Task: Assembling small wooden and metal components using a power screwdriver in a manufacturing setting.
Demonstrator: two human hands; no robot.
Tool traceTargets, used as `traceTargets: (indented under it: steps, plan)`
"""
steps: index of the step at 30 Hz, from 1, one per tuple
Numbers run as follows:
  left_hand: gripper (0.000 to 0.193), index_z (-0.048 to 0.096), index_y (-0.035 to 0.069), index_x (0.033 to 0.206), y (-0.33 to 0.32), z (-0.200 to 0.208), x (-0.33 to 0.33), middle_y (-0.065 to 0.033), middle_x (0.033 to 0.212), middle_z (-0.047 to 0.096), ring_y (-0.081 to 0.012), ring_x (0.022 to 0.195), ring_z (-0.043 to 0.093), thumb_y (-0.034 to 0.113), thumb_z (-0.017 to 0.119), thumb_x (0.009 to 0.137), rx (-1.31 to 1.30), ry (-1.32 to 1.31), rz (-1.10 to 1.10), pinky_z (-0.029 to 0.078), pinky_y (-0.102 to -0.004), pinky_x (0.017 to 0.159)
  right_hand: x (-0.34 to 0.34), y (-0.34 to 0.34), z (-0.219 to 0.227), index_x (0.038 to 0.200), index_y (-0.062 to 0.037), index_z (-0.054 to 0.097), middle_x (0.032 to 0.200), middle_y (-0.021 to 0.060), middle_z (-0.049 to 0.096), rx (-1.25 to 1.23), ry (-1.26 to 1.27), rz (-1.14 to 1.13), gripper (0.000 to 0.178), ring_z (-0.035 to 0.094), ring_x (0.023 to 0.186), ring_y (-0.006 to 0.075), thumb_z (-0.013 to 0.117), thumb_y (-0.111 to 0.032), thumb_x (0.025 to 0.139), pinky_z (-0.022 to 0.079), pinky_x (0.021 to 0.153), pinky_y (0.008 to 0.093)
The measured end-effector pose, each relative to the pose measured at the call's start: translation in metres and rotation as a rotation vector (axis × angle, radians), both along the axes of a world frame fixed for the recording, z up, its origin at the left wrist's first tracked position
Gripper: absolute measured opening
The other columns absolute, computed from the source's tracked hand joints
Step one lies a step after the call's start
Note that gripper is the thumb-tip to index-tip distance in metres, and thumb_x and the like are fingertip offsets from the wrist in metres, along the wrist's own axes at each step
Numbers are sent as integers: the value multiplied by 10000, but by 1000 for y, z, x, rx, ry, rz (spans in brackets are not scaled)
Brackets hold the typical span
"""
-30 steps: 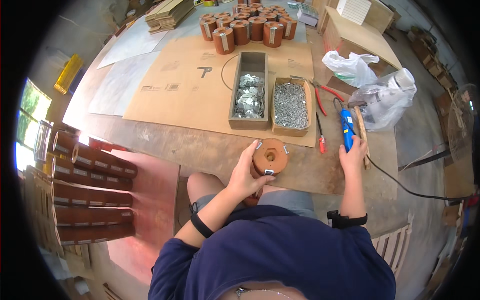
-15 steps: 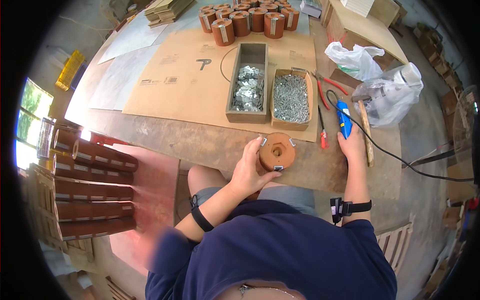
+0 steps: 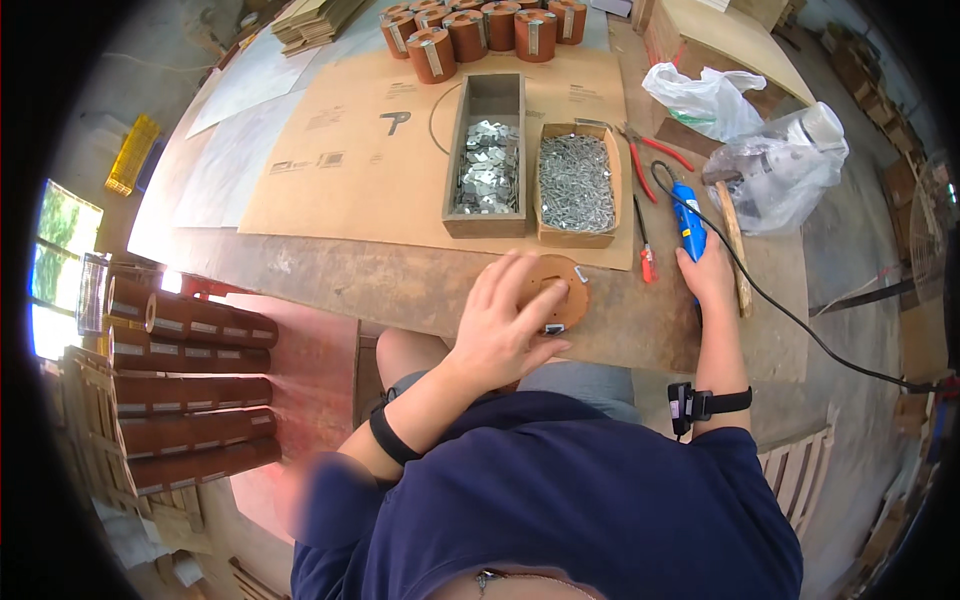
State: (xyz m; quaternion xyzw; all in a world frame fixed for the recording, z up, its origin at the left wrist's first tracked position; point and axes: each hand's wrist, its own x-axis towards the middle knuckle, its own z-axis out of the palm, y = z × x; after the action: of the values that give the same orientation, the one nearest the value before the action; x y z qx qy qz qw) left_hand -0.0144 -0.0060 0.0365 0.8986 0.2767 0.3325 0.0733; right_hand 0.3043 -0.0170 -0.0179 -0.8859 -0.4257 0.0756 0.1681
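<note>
A round reddish-brown block (image 3: 572, 300) with small metal clips on its rim stands near the table's front edge. My left hand (image 3: 505, 325) lies over its left side and top, fingers apart, covering most of the centre hole. The thumb rests low by the front clip. To the right, my right hand (image 3: 708, 270) is wrapped round the lower end of a blue corded electric screwdriver (image 3: 688, 215); the tool's working end is mostly hidden under the hand. A wooden-handled hammer (image 3: 735, 240) lies just right of it.
Beyond the block stand a grey tray (image 3: 452, 200) of small metal plates and a cardboard box (image 3: 578, 240) of screws. Red-handled pliers (image 3: 640, 170), a red screwdriver (image 3: 647, 265) and plastic bags (image 3: 785, 170) lie rightward. Several brown cylinders (image 3: 432, 55) stand far back; long ones (image 3: 195, 390) are stacked left.
My left hand has shifted from the block's left side to over its top, its fingers now covering the centre hole. My right hand stays on the electric screwdriver. The view has shifted slightly.
</note>
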Motion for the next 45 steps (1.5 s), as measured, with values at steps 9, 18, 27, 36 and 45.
traceTargets:
  steps: [9, 18, 27, 36, 45]
  plan:
    - [730, 416, 93, 1219, 5, 9, 16, -169, 1301, 311, -364, 1216, 277, 485, 641, 646, -117, 302, -22, 233, -561, 948, 2, -4, 0, 1215, -77, 362, 1033, 223, 545, -6, -49, 26, 623, 536, 938, 369, 614, -329, 704, 436, 785, 443]
    - [251, 605, 101, 927, 125, 3, -16, -59, 951, 585, -259, 936, 531, 269, 572, 743, -197, 133, 299, 384, -433, 806, 2, 0, 0, 1209, -74, 364, 1024, 227, 548, -17, -21, 9, 612, 537, 930, 378, 615, -311, 703, 431, 793, 444]
    - [198, 642, 121, 909, 159, 2, 6, -82, 988, 607, -222, 971, 544, 184, 550, 746, -185, 907, 492, 401, -397, 790, -11, 7, 4, 1173, -38, 420, 1059, 216, 535, 136, -4, 181, 557, 514, 984, 367, 609, -231, 685, 412, 837, 422]
    - [168, 650, 130, 846, 163, -19, 25, -35, 873, 638, -190, 885, 562, 162, 517, 748, -294, 625, 478, 290, -408, 865, 30, 0, -29, 1158, 18, 411, 1070, 232, 519, 81, -31, 165, 549, 510, 978, 359, 612, -231, 712, 395, 843, 402]
    - [136, 642, 160, 803, 142, 2, 20, -19, 802, 626, -177, 834, 573, 130, 547, 711, -252, 292, 431, 283, -416, 833, 41, 5, -38, 1225, -26, 369, 1067, 213, 540, 80, -81, 158, 635, 522, 978, 354, 606, -319, 713, 390, 852, 404]
